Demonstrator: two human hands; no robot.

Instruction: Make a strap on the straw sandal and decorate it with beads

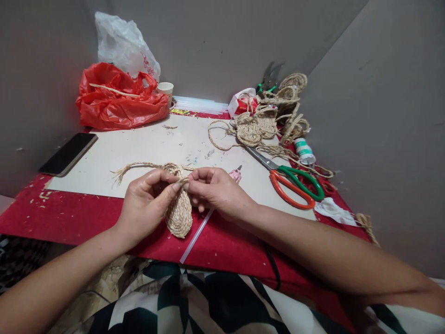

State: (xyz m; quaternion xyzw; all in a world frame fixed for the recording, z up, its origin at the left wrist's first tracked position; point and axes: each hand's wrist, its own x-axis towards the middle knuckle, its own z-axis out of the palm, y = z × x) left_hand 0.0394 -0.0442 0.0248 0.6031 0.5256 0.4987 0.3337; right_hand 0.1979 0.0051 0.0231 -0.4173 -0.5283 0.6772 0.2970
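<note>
An oval piece of coiled, braided straw (179,218) hangs upright between my hands, near the table's front edge. My left hand (146,197) is closed, with thumb and forefinger pinching the upper part of the piece. Thumb and forefinger of my right hand (213,188) pinch a straw strand against it, fingertips close to the left ones. A loose braided tail (141,164) with a frayed end runs leftward from the top. Beneath my right hand lies a translucent stick (196,236), its upper end hidden. Just behind that hand shows a small pink tool (236,173) with a dark tip, partly covered.
Scissors (292,181) with red and green handles lie at right, beside finished-looking straw pieces (250,130) and cord coils. A white-and-green spool (304,150) stands near them. At left are a phone (69,153) and a red bag (121,109). A paper cup (166,90) stands behind.
</note>
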